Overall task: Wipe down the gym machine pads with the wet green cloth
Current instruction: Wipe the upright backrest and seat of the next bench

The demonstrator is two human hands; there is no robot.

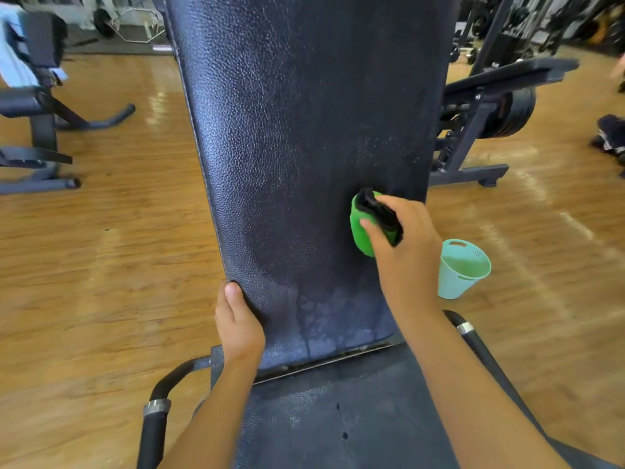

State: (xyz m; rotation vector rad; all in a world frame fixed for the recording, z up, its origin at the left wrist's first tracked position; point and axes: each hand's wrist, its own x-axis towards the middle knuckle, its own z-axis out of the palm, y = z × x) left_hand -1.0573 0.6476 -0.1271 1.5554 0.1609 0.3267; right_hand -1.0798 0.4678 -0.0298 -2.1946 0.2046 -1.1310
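A tall black textured back pad (297,130) fills the middle of the head view, with wet streaks near its lower end. Below it lies the black seat pad (338,418). My right hand (402,252) grips a bunched green cloth (360,228) with a dark edge and holds it against the back pad's lower right part. My left hand (238,323) grips the back pad's lower left edge, thumb on the front face.
A light blue-green bucket (461,269) stands on the wooden floor (101,265) right of the bench. Black handles (155,411) flank the seat. Another bench (37,113) stands at left, and a plate-loaded machine (500,113) at right behind the pad.
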